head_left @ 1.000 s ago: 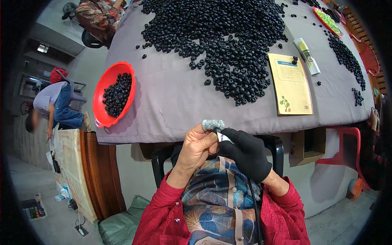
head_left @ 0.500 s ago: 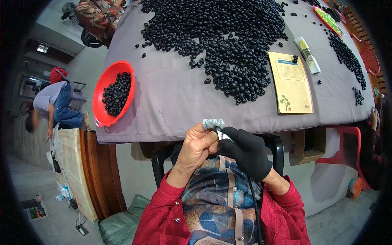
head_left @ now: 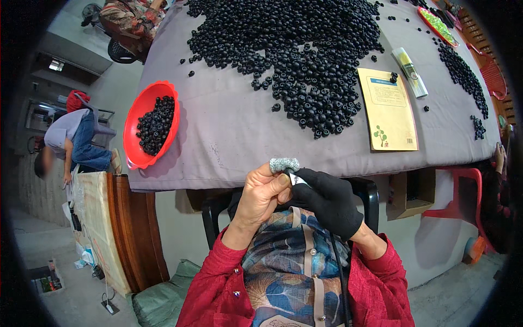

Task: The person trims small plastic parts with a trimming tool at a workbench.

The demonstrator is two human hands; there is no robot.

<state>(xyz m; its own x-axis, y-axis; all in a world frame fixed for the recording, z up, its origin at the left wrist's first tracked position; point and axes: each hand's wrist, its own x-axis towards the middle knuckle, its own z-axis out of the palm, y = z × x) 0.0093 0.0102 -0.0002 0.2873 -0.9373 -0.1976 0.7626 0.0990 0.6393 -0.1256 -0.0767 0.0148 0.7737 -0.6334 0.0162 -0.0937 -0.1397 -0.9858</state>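
Black beads [head_left: 316,71] beyond hands [head_left: 331,203], red bowl [head_left: 132,131], yellow booklet [head_left: 389,115]

I can read no words or numbers anywhere on my worktop [head_left: 229,125]. The yellow booklet [head_left: 389,114] lying there has a blue band [head_left: 385,84] near its top, with rows of fine print below it and a small printed block [head_left: 410,141] at its lower right corner, all too small to make out. Dark marks on the small white patch [head_left: 297,179] at my gloved right hand [head_left: 329,204] are likewise too small for me to tell whether they are lettering.
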